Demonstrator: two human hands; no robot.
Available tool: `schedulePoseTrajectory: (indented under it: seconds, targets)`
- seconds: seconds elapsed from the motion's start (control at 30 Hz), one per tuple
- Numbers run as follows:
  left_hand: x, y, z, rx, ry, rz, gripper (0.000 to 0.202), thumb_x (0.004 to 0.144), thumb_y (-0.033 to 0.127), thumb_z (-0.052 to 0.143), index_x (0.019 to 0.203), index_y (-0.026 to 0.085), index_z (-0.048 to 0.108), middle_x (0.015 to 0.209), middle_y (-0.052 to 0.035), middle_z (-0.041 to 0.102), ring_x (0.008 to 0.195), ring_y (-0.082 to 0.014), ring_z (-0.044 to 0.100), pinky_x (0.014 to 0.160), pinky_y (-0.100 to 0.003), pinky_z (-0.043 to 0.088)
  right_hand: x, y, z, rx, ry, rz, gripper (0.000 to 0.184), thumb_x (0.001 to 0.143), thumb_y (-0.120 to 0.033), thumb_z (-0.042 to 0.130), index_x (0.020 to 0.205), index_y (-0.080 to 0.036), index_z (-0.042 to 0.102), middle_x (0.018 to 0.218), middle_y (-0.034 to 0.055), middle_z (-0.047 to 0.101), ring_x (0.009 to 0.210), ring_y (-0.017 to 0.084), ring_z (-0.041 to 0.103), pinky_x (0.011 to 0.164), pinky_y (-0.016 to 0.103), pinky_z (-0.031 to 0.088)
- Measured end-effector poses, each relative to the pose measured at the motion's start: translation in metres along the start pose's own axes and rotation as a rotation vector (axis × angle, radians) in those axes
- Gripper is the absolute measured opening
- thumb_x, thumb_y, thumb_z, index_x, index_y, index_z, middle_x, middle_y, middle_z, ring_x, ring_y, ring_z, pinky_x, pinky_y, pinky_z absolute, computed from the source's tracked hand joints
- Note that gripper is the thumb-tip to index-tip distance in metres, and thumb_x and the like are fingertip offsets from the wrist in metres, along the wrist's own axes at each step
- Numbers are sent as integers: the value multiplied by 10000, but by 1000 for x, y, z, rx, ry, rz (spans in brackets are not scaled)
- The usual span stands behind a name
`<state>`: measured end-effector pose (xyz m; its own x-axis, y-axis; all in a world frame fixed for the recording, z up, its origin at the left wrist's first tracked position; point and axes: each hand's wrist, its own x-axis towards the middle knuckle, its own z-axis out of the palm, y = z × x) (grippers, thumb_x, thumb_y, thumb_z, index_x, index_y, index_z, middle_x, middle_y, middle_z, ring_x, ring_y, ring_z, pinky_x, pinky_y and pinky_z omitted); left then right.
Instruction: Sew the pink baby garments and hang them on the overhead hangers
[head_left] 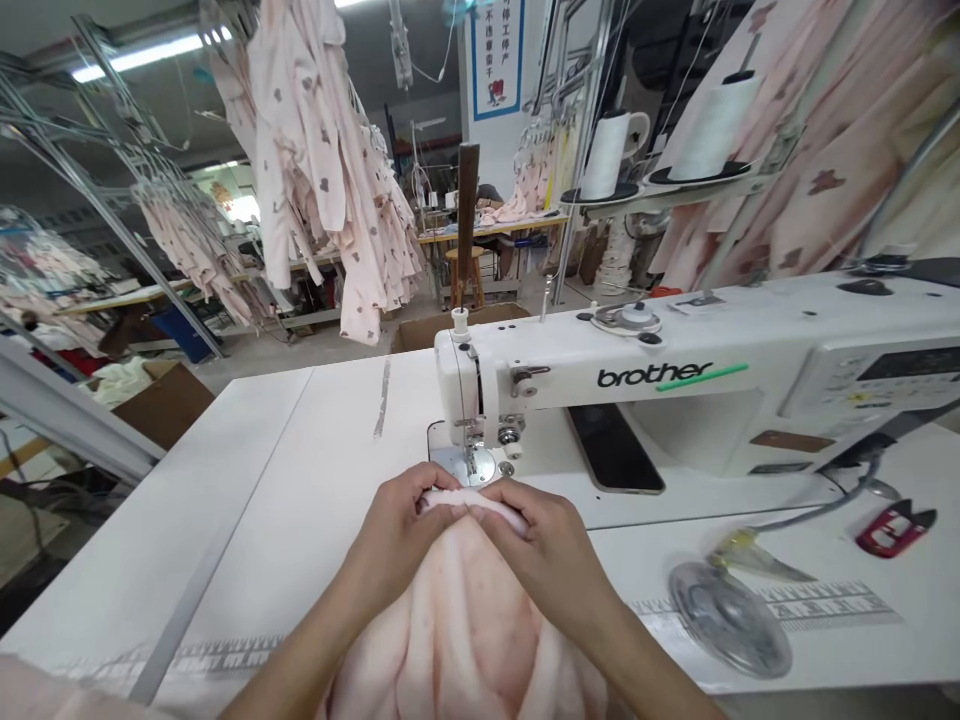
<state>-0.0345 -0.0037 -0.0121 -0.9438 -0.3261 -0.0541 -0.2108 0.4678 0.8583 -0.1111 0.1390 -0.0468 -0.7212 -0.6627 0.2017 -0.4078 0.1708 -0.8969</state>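
Pale pink fabric (465,610) is bunched between my hands and hangs down toward me over the table's front edge. My left hand (409,525) pinches its folded upper edge from the left, thumb and fingers together. From the right, my right hand (536,525) pinches the same edge, with both thumbs close to each other. The held edge lies just in front of the needle plate (480,466) of a white sewing machine (675,375). Above that plate are the presser foot and needle; whether the fabric touches them I cannot tell.
A black phone (615,450) lies under the machine arm. On the table's right are red thread snips (896,528), a clear round dish (727,618) and a ruler (832,604). Thread cones (606,155) stand behind the machine. Pink garments (300,150) hang at the back.
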Motion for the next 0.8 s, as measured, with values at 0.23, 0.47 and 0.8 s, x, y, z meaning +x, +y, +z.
schedulePoseTrajectory:
  seconds: [0.23,0.47,0.8]
  targets:
    - [7,-22,13,110,195,67,101,792,282,539,855,209,568,807,20,585,640,-110,478,574,-219,350,3,15,2,-31,16,-3,282,870,-386,462,668,-206,542,571,-34,490,519,120,408,498,244,286]
    - [1,-24,16,152,80,312,127,829,224,494,834,215,621,817,-14,582,701,-116,538,598,-221,397,9,19,-13,296,-136,-2,249,895,-378,428,987,-219,596,972,33,582,936,174,530,813,284,396]
    - [-5,-18,23,162,87,410,127,810,182,505,805,219,626,867,-30,576,659,-103,532,552,-211,410,11,16,-16,622,-358,205,339,801,-487,557,710,-165,499,604,-56,439,516,74,434,518,205,358]
